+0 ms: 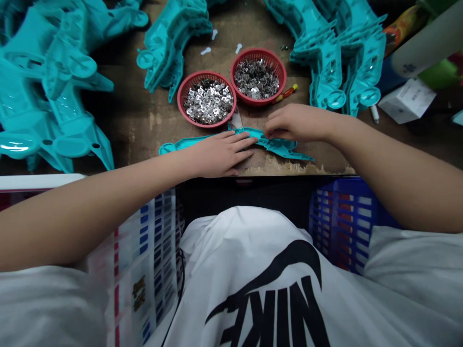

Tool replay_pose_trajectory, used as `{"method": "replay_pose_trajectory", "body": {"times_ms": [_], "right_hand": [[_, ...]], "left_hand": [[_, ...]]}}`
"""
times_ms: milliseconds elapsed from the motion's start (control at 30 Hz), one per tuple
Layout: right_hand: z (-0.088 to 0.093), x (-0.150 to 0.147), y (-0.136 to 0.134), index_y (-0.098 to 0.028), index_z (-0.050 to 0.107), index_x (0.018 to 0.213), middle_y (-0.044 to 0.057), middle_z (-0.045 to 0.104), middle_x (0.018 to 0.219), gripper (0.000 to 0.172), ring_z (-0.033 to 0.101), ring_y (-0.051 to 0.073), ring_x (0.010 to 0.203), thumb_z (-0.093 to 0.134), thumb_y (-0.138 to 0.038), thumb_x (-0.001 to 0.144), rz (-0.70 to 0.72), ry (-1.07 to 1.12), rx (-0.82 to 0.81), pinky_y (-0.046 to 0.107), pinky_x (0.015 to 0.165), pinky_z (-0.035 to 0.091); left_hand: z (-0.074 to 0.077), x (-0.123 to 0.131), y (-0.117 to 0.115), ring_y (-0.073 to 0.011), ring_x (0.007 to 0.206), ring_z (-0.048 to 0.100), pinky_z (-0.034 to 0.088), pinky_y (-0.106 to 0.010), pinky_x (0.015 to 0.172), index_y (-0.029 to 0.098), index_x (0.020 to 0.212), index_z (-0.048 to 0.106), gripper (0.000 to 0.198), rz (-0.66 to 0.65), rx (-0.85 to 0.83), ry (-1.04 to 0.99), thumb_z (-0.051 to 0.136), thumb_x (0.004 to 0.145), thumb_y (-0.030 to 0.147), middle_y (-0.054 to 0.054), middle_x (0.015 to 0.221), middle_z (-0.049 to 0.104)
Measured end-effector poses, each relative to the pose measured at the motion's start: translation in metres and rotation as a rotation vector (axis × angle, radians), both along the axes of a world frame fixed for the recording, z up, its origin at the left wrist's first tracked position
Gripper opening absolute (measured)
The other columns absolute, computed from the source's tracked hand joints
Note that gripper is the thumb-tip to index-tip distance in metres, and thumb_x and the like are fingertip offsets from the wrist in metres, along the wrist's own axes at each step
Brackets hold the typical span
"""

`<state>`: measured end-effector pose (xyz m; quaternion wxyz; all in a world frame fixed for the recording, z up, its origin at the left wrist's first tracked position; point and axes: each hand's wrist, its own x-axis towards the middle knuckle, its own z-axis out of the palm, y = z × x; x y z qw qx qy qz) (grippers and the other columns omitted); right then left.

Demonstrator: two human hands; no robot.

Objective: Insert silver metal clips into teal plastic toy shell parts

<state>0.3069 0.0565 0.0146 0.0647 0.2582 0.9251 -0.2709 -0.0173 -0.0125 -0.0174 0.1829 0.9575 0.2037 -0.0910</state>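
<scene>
A curved teal plastic shell piece point(267, 137) lies near the front edge of the wooden table point(155, 118). My left hand point(226, 153) rests flat across its left part, fingers stretched out. At the piece's right part, my right hand point(289, 124) has its fingers curled together, pointing down at the plastic; what they pinch, if anything, is hidden. Just behind the piece stand two red baskets: the left basket point(180, 102) holds shiny small metal parts, the right basket point(284, 77) duller metal clips. A red and yellow screwdriver-like handle point(287, 93) lies beside the right basket.
Stacked teal shells point(72, 82) fill the left side; more teal shells point(173, 43) and another row point(325, 62) stand at the back. A small white box point(408, 101) sits at right. Several small white pieces lie behind the baskets. Below the edge is a blue crate point(340, 221).
</scene>
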Motion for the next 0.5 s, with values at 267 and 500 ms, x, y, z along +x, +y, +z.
{"method": "replay_pose_trajectory", "body": {"times_ms": [267,500], "right_hand": [[0.005,-0.005,-0.002,-0.018,0.090,0.118,0.013,0.082,0.113,0.026,0.066,0.026,0.101,0.065,-0.022,0.118,0.031,-0.072,0.038,0.042,0.092,0.046],[0.001,0.008,0.006,-0.023,0.095,0.135,0.011,0.089,0.119,0.033,0.074,0.027,0.103,0.070,-0.025,0.113,0.001,0.058,0.074,0.041,0.095,0.050]], "left_hand": [[-0.002,-0.001,-0.002,-0.0443,0.203,0.035,0.031,-0.063,0.167,0.017,0.193,0.068,0.076,0.002,-0.007,0.005,0.078,0.120,0.035,-0.021,0.215,0.036],[0.045,0.000,0.020,-0.0407,0.190,0.053,0.044,-0.062,0.159,0.022,0.178,0.079,0.059,0.255,0.066,-0.112,0.051,0.133,0.048,-0.016,0.204,0.059]]}}
